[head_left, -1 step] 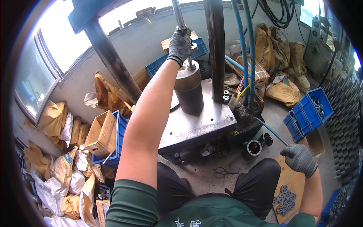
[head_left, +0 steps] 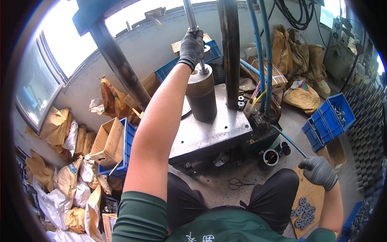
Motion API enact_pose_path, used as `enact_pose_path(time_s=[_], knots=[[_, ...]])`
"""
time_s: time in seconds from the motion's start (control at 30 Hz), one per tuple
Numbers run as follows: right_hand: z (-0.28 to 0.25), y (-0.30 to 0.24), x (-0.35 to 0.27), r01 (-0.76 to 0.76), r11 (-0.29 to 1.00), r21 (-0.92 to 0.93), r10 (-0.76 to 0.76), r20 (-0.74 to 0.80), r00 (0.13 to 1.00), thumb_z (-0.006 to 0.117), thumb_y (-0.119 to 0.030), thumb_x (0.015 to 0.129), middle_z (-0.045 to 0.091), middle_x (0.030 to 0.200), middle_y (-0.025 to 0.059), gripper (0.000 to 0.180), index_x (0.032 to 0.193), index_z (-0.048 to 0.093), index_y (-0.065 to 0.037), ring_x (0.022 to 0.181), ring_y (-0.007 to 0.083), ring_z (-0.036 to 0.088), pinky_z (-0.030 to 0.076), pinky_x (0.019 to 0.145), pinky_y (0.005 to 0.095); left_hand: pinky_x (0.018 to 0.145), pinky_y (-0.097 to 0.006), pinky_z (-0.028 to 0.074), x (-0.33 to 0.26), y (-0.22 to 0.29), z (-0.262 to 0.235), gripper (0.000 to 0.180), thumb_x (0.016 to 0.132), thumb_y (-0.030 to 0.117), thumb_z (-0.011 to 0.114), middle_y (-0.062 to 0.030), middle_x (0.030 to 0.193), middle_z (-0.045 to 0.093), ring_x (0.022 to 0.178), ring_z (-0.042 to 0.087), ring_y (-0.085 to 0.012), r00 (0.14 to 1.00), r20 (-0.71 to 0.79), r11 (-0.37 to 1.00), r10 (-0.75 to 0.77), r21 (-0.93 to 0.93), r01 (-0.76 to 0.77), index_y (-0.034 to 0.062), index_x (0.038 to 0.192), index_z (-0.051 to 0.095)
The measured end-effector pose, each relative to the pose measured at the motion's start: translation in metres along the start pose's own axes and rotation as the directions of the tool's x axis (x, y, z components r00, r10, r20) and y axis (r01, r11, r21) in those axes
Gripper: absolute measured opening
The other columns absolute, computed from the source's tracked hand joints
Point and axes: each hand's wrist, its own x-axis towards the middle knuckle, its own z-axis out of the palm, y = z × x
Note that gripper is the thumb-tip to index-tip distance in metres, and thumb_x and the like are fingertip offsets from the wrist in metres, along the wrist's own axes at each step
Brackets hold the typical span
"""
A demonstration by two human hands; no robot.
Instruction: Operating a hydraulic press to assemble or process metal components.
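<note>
My left hand, in a grey knit glove, reaches up and closes round the upright metal rod just below its collar. A round metal end shows beside the fingers; the rest is hidden behind the hand. Below it, a narrower shaft meets the top of a thick dark steel cylinder. That cylinder stands on the press's flat steel table. Out at the right, my gloved right hand is closed on the end of a blue-grey lever, which slants down toward it.
Dark press columns flank the cylinder. Blue hoses run down behind the lever. Blue bins with metal parts stand at right. Scissors lie on the floor, and small gear-like wheels on cardboard. Sacks fill the left.
My right hand and the lever's end sit very slightly lower. My left hand has not visibly moved.
</note>
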Motion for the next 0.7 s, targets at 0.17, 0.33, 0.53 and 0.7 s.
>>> enact_pose_path(time_s=[0.17,0.33,0.53,0.7], knots=[[0.025,0.004,-0.02,-0.073,0.997,0.017,0.071,0.089,0.993,0.067,-0.014,0.08,0.071,0.08,0.0159,0.012,0.084,0.076,-0.008,0.077,0.0384,0.07,0.058,0.074,0.0461,0.064,-0.036,0.057,-0.002,0.003,-0.001,0.028,0.11,0.031,0.056,-0.0065,0.076,0.065,0.066,0.066,-0.0169,1.0,-0.001,0.999,-0.018,0.036,0.018,0.004,0.114,0.062],[0.025,0.006,-0.021,-0.069,0.998,0.014,0.067,0.086,0.994,0.068,-0.015,0.079,0.071,0.08,0.0161,0.012,0.084,0.076,-0.008,0.077,0.0383,0.07,0.057,0.074,0.0463,0.062,-0.035,0.059,-0.007,0.011,-0.002,0.028,0.109,0.031,0.057,-0.0069,0.078,0.065,0.066,0.066,-0.0167,1.0,-0.001,0.999,-0.029,0.02,0.029,0.0047,0.115,0.061],[0.007,0.002,-0.01,-0.056,0.998,0.018,0.053,0.121,0.991,0.07,-0.016,0.08,0.073,0.084,0.0166,0.016,0.091,0.078,-0.007,0.081,0.0372,0.072,0.058,0.077,0.045,0.06,-0.035,0.059,-0.01,0.013,-0.002,0.029,0.109,0.033,0.056,-0.0069,0.077,0.065,0.066,0.066,-0.0159,1.0,-0.003,0.999,-0.031,0.024,0.031,0.0047,0.114,0.061],[-0.011,-0.002,0.007,-0.028,0.995,0.101,0.027,0.015,1.0,0.069,-0.011,0.08,0.074,0.088,0.0186,0.022,0.099,0.079,-0.005,0.082,0.0376,0.072,0.059,0.076,0.0449,0.06,-0.035,0.058,-0.008,0.009,-0.002,0.03,0.109,0.033,0.056,-0.006,0.076,0.064,0.066,0.066,-0.0154,1.0,-0.003,0.999,-0.007,0.042,0.007,0.0039,0.112,0.061]])
